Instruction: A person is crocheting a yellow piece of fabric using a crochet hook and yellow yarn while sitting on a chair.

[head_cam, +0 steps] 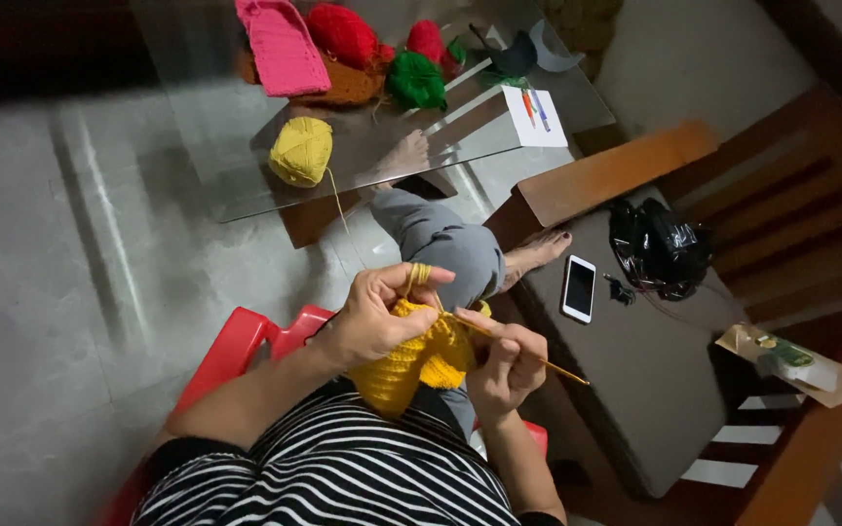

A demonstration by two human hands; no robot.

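My left hand [377, 314] grips a yellow crocheted piece [421, 360] in my lap, with yellow yarn wound around its forefinger. My right hand [505, 360] pinches a thin golden crochet hook [548, 366] whose tip is in the piece and whose shaft points right. The yarn strand [341, 216] runs up to a yellow yarn ball [300, 150] on the glass table [216, 136]. I sit on a red plastic chair [236, 343], one grey-trousered knee [445, 248] raised.
On the glass table lie a pink knitted piece [281, 47], red yarn balls [341, 33], a green yarn ball [415, 80] and a paper with pens [535, 115]. To the right, a dark seat holds a white phone [578, 288] and a black bag [660, 248].
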